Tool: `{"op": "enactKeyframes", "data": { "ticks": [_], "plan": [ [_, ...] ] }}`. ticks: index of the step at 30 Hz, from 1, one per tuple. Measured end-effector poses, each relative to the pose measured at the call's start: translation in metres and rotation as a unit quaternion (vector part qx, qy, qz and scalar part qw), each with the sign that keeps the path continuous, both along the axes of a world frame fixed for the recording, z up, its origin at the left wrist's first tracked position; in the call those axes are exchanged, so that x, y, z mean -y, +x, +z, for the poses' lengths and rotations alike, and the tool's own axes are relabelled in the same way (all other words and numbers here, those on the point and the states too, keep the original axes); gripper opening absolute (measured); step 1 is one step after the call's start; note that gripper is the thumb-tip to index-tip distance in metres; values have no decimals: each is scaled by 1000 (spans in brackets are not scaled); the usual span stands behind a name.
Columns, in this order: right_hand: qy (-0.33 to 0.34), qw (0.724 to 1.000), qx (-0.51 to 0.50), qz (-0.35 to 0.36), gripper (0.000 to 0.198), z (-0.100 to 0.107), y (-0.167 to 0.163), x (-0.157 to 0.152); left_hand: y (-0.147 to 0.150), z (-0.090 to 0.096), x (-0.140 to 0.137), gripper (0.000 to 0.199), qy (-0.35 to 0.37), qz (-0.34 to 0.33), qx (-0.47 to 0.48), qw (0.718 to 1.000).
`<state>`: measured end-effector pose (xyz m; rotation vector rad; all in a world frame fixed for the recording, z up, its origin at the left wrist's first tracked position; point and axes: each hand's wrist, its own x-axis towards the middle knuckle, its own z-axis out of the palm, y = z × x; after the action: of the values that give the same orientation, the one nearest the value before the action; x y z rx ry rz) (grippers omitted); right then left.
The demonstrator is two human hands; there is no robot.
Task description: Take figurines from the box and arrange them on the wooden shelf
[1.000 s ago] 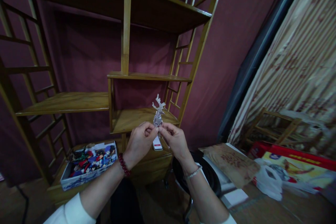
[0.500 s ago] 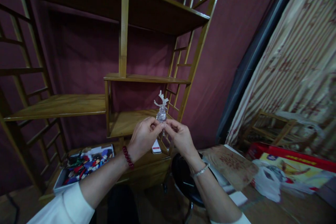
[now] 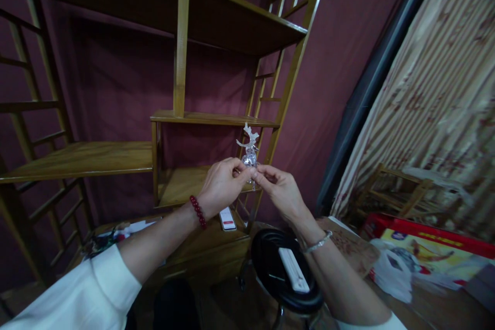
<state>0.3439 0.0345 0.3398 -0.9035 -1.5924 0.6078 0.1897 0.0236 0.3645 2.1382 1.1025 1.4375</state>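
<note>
Between my two hands I hold a clear, glassy deer figurine point(image 3: 249, 158) upright, its antlers pointing up. My left hand point(image 3: 226, 181), with a red bead bracelet at the wrist, pinches the lower part between thumb and fingers. From the other side, the thumb and fingers of my right hand point(image 3: 281, 189) close on the same lower part; a pale bracelet circles that wrist. Fingers hide the base of the figurine. Behind it stands a wooden shelf unit point(image 3: 216, 117).
A phone point(image 3: 228, 219) lies on the low cabinet top. Below my right hand is a black round stool point(image 3: 266, 263) bearing a white oblong object point(image 3: 294, 269). A box of small figures sits partly behind my left arm. At right are a plastic bag point(image 3: 393, 274) and a red-yellow box point(image 3: 429, 252).
Both hands have moved slightly up and to the right with the figurine, which has turned a little. More of the stool now shows, while my left arm covers more of the box of figures.
</note>
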Motion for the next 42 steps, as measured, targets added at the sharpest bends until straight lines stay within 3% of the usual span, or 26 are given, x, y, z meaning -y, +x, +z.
{"op": "enactKeyframes", "data": {
  "ticks": [14,24,42],
  "plan": [
    [0,999,-26,-35,34,36,12,-7,12,33,-18,28,54,-24,-35,998],
    [34,998,-13,-52,35,57,24,-14,20,57,-27,29,76,-40,-71,994],
    [53,995,14,-83,42,95,31,-24,32,91,-54,27,20,-115,-19,993]
  ]
}}
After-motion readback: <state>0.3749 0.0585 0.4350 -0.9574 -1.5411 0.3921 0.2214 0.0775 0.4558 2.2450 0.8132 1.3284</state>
